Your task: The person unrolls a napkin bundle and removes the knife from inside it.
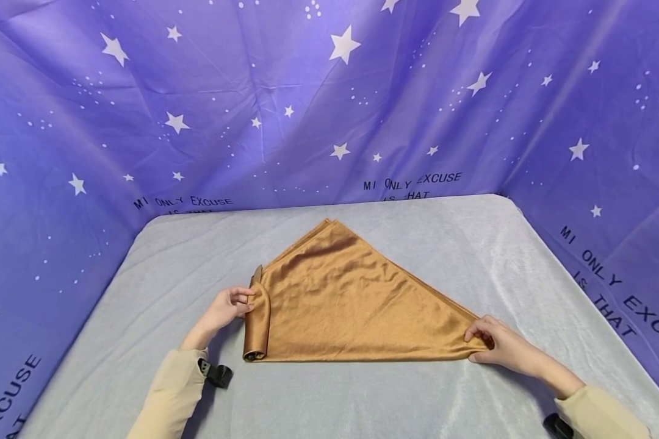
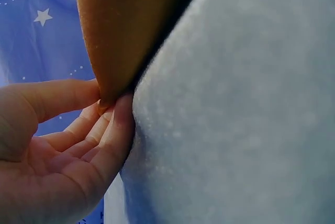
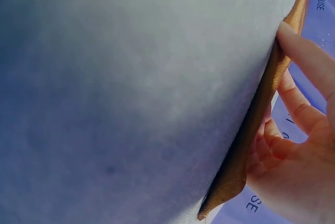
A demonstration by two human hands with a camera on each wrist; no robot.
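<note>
A shiny golden-brown cloth (image 1: 357,299), folded into a rough triangle, lies on the table with its peak pointing away. Its left end is wound into an upright-lying roll (image 1: 257,332); a dark round end shows at the near opening and a narrow pointed tip (image 1: 258,274) sticks out at the far end. My left hand (image 1: 227,306) is at the left side of this roll, thumb and fingers pinching its fabric, seen closely in the left wrist view. Over at the right corner, my right hand (image 1: 502,346) pinches the cloth between thumb and fingers.
A pale grey velvety cover (image 1: 362,396) spreads over the table, in front of and around the cloth. Purple curtains with white stars (image 1: 329,122) close off the back and both sides. Black wrist straps (image 1: 216,373) sit at the beige sleeves (image 1: 170,390).
</note>
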